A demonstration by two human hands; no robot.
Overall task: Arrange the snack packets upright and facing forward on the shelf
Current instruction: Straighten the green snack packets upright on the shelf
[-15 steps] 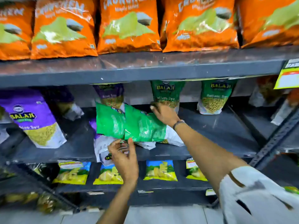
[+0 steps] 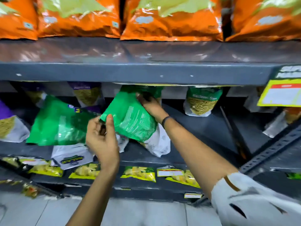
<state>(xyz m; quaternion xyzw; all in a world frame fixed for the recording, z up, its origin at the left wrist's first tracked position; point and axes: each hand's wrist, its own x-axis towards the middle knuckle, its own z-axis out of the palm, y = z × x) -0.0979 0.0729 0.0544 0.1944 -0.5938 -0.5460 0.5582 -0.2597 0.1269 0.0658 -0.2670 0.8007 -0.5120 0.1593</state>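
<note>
A green snack packet point(image 2: 130, 118) is tilted on the middle shelf point(image 2: 203, 128), back side toward me. My right hand point(image 2: 150, 105) grips its upper right edge, and my left hand point(image 2: 102, 136) pinches its lower left corner. A second green packet point(image 2: 60, 123) lies slanted to the left, also showing its back. Beneath them a white packet point(image 2: 71, 156) hangs over the shelf's front edge. Further back a green packet point(image 2: 203, 100) stands upright, facing forward, and a purple one point(image 2: 88, 93) stands at the back left.
Orange bags point(image 2: 171, 22) line the top shelf point(image 2: 146, 70). A purple and white packet point(image 2: 11, 126) leans at the far left. Yellow packets point(image 2: 138, 173) lie on the lower shelf. A yellow price tag point(image 2: 281, 93) hangs at the right. A slotted upright point(image 2: 273, 150) crosses the lower right.
The view has moved closer to the shelf. My left hand rose from the white packet to the green packet's corner. The green packet has been lifted and tilted, held by both hands.
</note>
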